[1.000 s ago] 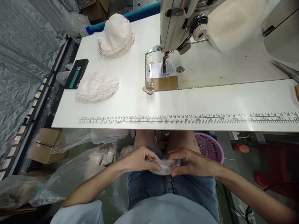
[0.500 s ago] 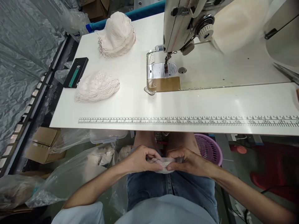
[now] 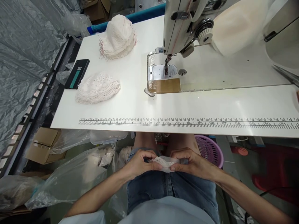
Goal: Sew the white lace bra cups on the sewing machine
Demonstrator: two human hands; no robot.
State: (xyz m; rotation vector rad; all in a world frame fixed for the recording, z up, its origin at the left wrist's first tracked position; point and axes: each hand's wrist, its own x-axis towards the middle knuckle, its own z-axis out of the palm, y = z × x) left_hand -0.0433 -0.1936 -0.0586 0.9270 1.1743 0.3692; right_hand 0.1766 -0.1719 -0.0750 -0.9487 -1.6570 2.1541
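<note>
Over my lap, below the table edge, I hold a small piece of sheer white fabric with a lacy strip (image 3: 165, 163). My left hand (image 3: 144, 161) pinches its left end between thumb and fingers. At the other end, my right hand (image 3: 188, 162) grips it the same way, thumb in front. The fabric spans the gap between both hands; its ends are hidden by my fingers. On the table, a pile of white lace pieces (image 3: 99, 88) lies at the left, and a stack of white cup-shaped lace pieces (image 3: 118, 37) sits behind it.
A sewing machine (image 3: 177, 28) stands on the white table (image 3: 130, 109), its needle area (image 3: 166, 70) facing me. A dark phone (image 3: 77, 74) lies at the left edge and scissors (image 3: 286, 74) at the right. A purple basket (image 3: 210, 151) and plastic bags (image 3: 70, 174) are below.
My hands have moved slightly apart, and more of the lacy white fabric shows between them. Both still grip it. The view has shifted a little.
</note>
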